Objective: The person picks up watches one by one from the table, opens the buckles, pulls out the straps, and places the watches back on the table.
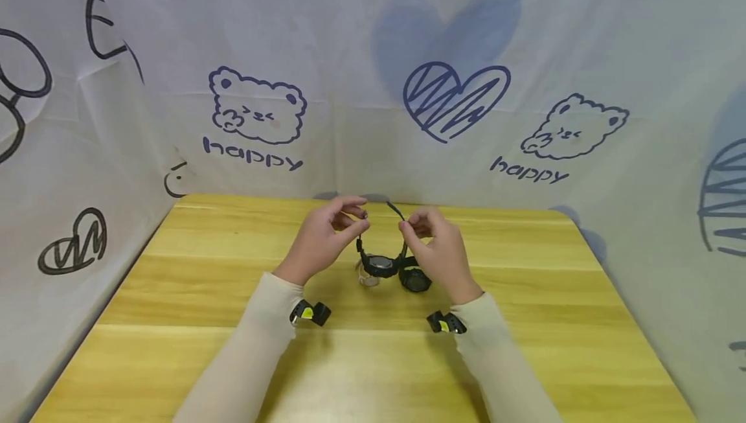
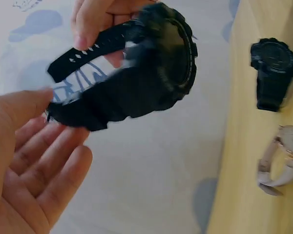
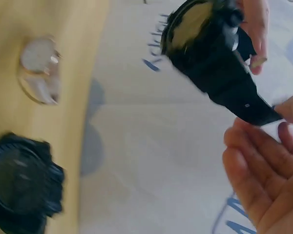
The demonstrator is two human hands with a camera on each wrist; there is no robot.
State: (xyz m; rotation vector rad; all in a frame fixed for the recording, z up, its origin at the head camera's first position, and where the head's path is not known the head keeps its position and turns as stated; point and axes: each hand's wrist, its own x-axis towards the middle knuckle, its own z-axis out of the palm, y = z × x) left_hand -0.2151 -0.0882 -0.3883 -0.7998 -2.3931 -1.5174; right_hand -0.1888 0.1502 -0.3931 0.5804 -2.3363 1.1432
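Observation:
Both hands hold a black wristwatch [image 1: 381,266] up above the table, its strap unfastened and its round face toward me. My left hand [image 1: 325,235] pinches the buckle end of the strap [image 2: 75,113] between thumb and fingers. The holed end of the strap [image 2: 88,52] is pinched by my right hand [image 1: 437,248], and its tip sticks up past the fingers. Behind the held watch, a second black watch [image 1: 415,280] lies on the table. A small watch with a pale strap [image 2: 278,165] lies beside it, partly hidden in the head view.
The wooden table [image 1: 373,365] ends at a pale cloth backdrop [image 1: 350,34] printed with bears and hearts. Each wrist wears a black strap device, one on the left [image 1: 310,312] and one on the right [image 1: 446,322].

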